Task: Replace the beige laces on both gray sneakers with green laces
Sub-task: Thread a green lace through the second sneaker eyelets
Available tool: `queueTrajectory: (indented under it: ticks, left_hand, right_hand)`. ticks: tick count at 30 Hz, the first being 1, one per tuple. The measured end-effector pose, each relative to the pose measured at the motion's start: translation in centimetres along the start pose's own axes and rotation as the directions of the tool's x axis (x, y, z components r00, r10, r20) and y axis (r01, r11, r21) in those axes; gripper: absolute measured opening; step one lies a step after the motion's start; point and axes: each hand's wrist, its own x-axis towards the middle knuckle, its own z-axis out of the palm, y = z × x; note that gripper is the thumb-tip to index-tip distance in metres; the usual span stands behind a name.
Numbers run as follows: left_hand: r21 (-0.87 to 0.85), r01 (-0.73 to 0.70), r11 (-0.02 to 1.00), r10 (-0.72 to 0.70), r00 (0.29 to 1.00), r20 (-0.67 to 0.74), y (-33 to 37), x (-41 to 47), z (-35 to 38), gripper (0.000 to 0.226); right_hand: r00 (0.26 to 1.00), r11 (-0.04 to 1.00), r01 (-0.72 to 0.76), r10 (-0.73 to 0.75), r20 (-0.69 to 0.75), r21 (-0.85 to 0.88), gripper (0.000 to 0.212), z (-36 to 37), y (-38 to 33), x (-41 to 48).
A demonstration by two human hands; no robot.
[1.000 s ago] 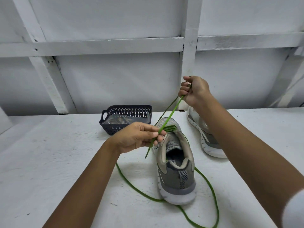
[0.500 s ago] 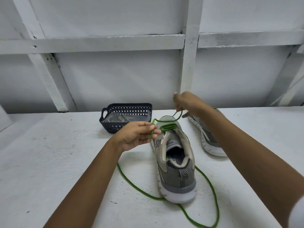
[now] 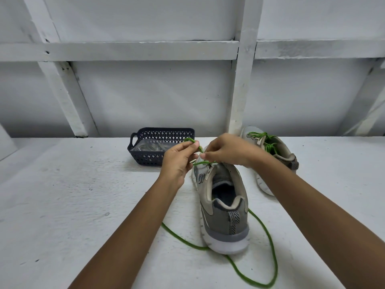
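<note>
Noted white painted wall behind, crossed by white beams. Below it, white table with a rough, speckled top.

Logged near gray sneaker upright on the table, heel toward the camera, toe pointing to the wall. Tongue exposed; upper eyelets unlaced.

Logged far gray sneaker well behind and to the right, close to the wall, partly hidden by the right forearm. Already threaded with a second green lace.

Recorded dark basket left of the near sneaker's toe, at the wall edge of the table. Clear wrapping inside; contents too unclear to identify.

Left hand over the toe's left side, thumb and fingers pinching the green lace, a short bit protruding above the fingertips. Right hand just beside it, fingers curled, pinching the same lace above the toe.

Lace seen crossing the lowest eyelets; slack trailing on the table left of the sneaker, passing at the heel, looping wide on the right.
</note>
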Motion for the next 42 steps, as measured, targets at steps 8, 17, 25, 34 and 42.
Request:
queueTrajectory:
  ticks: [8,17,25,34,42]
  left_hand:
    - [0.154,0.002,0.988,-0.032,0.981,0.193,-0.1,-1.2,-0.2,0.008]
    - [0.357,-0.141,0.923,0.119,0.989,0.085,-1.6,-0.5,-0.7,0.013]
    - [0.453,-0.180,0.873,0.163,0.984,0.077,-3.4,0.4,-0.5,0.011]
    - [0.413,-0.155,0.897,0.173,0.985,-0.007,-4.5,2.0,-0.4,0.018]
    - [0.415,-0.146,0.898,0.166,0.986,-0.013,-4.6,2.4,-0.4,0.020]
  right_hand:
    - [0.999,0.999,0.001,0.001,-0.045,0.052,0.021,0.2,0.8,0.6]
    - [0.985,0.971,-0.155,0.165,0.040,-0.183,0.017,0.4,2.3,1.9]
    - [0.967,0.962,-0.222,0.238,0.090,-0.158,0.029,1.2,2.0,2.7]
    - [0.949,0.900,-0.315,0.305,0.079,0.302,0.024,1.7,2.8,2.3]
    - [0.955,0.913,-0.296,0.293,0.053,0.280,0.022,1.9,2.8,2.1]
